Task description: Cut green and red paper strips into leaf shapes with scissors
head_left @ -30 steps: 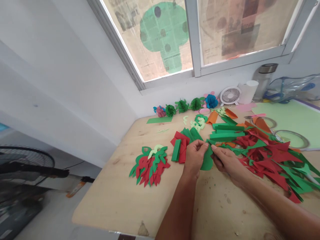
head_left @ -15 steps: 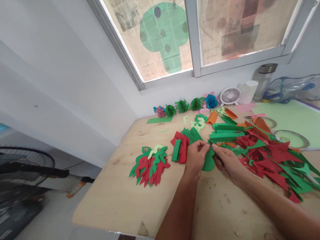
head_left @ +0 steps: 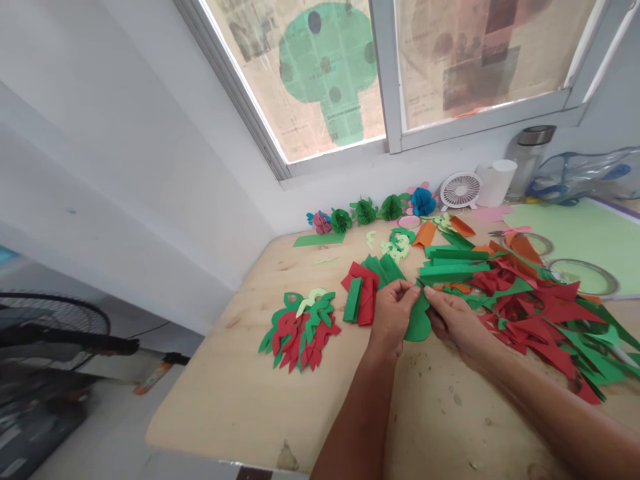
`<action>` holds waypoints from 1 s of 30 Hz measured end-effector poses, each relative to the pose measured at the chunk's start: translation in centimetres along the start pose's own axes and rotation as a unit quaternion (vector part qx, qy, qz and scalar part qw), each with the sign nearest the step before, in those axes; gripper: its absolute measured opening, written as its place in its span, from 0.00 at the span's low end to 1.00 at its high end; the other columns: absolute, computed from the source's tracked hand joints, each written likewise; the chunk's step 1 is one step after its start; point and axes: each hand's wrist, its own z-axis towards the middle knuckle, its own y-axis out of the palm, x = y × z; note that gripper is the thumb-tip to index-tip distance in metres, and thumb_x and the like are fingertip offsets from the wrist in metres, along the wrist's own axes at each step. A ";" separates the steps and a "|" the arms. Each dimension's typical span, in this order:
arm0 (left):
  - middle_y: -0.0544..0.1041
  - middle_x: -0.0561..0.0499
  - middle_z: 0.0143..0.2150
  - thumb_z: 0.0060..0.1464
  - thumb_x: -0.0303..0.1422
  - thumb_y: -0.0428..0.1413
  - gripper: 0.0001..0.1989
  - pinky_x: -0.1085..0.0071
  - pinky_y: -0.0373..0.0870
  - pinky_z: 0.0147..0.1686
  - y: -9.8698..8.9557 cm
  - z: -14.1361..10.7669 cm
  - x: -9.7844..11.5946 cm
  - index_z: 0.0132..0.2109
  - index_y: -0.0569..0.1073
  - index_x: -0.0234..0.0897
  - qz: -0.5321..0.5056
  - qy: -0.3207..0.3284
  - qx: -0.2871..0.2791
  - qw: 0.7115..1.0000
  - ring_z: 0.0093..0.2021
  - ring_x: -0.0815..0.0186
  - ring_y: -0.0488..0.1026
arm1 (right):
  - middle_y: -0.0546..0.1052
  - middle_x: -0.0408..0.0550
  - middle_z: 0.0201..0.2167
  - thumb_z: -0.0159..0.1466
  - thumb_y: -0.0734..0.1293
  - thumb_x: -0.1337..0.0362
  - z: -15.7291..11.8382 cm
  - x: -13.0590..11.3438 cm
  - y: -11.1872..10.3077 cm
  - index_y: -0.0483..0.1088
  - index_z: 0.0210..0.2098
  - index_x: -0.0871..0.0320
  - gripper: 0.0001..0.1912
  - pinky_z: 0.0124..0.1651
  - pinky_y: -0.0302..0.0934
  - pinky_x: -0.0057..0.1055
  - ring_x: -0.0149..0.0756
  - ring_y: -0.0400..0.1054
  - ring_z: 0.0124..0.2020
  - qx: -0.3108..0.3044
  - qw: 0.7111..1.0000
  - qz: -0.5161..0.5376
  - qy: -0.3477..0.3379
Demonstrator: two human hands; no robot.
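Observation:
My left hand pinches a piece of green paper above the table, its lower edge rounded. Close beside it on the right, my right hand is closed around dark-handled scissors; most of them is hidden by the fingers, and a dark blade meets the paper between both hands. Left of my left hand lie folded red paper and a small folded green strip. Behind it are green folded sheets. Further left is a pile of cut red and green leaf shapes.
Red and green paper scraps heap up at the right, near tape rolls. Along the wall stand paper flowers, a small white fan and a glass bottle. A dark floor fan is beyond the table's left edge.
Hardly anything differs. Both hands stay in the same place on the green paper and scissors; the view has shifted very slightly.

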 end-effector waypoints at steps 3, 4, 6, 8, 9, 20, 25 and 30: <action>0.65 0.56 0.20 0.41 0.38 0.62 0.13 0.76 0.55 0.25 -0.2 0.1 -0.1 0.23 0.68 0.33 0.004 -0.006 -0.011 1.000 0.23 0.75 0.58 | 0.50 0.33 0.08 0.57 0.64 0.44 0.0 0.0 0.0 0.52 0.14 0.55 0.28 0.18 0.30 0.27 0.22 0.39 0.12 0.004 1.000 -0.005 0.001; 0.65 0.56 0.20 0.41 0.37 0.61 0.13 0.76 0.55 0.24 -0.2 0.1 -0.2 0.23 0.68 0.33 0.006 -0.009 -0.015 1.000 0.23 0.75 0.58 | 0.50 0.33 0.08 0.57 0.64 0.44 0.0 0.0 0.0 0.52 0.14 0.55 0.28 0.18 0.30 0.27 0.22 0.39 0.12 0.004 1.000 -0.007 0.002; 0.65 0.56 0.20 0.41 0.36 0.61 0.12 0.77 0.54 0.24 -0.3 0.2 -0.2 0.23 0.68 0.33 0.012 -0.012 -0.021 1.000 0.23 0.75 0.58 | 0.51 0.33 0.08 0.57 0.64 0.44 0.1 -0.1 -0.1 0.52 0.14 0.56 0.28 0.18 0.30 0.27 0.21 0.39 0.12 0.003 1.000 -0.010 0.004; 0.64 0.56 0.20 0.41 0.35 0.61 0.11 0.77 0.54 0.24 -0.4 0.2 -0.2 0.22 0.68 0.33 0.019 -0.013 -0.023 0.999 0.22 0.75 0.57 | 0.51 0.33 0.08 0.57 0.63 0.43 0.1 -0.1 -0.1 0.52 0.14 0.56 0.28 0.18 0.30 0.27 0.21 0.39 0.12 0.000 1.000 -0.012 0.003; 0.64 0.57 0.20 0.41 0.35 0.60 0.11 0.77 0.54 0.23 -0.4 0.2 -0.2 0.22 0.68 0.34 0.022 -0.013 -0.023 0.999 0.22 0.75 0.57 | 0.50 0.33 0.08 0.57 0.63 0.43 0.1 -0.1 -0.2 0.52 0.13 0.56 0.29 0.18 0.30 0.26 0.21 0.39 0.12 -0.002 1.000 -0.014 0.002; 0.64 0.56 0.20 0.41 0.35 0.59 0.10 0.76 0.53 0.23 -0.5 0.0 0.3 0.22 0.68 0.34 0.053 -0.003 -0.022 0.998 0.22 0.74 0.57 | 0.50 0.32 0.08 0.56 0.64 0.42 0.1 -0.4 -0.1 0.53 0.15 0.55 0.28 0.17 0.31 0.25 0.21 0.37 0.12 0.001 0.999 -0.036 -0.002; 0.65 0.56 0.20 0.40 0.35 0.59 0.10 0.76 0.53 0.22 -0.6 0.1 0.2 0.22 0.68 0.34 0.056 -0.008 -0.022 0.998 0.21 0.74 0.57 | 0.50 0.32 0.08 0.55 0.63 0.41 0.1 -0.4 -0.1 0.52 0.15 0.55 0.28 0.16 0.32 0.25 0.22 0.38 0.12 0.006 0.999 -0.043 -0.001; 0.66 0.56 0.19 0.39 0.34 0.60 0.09 0.77 0.53 0.22 -0.6 0.4 0.0 0.23 0.70 0.33 0.045 -0.012 -0.008 0.999 0.21 0.75 0.58 | 0.50 0.32 0.09 0.54 0.64 0.40 0.1 -0.5 -0.2 0.53 0.16 0.55 0.27 0.16 0.32 0.25 0.22 0.38 0.12 0.027 0.999 -0.028 0.007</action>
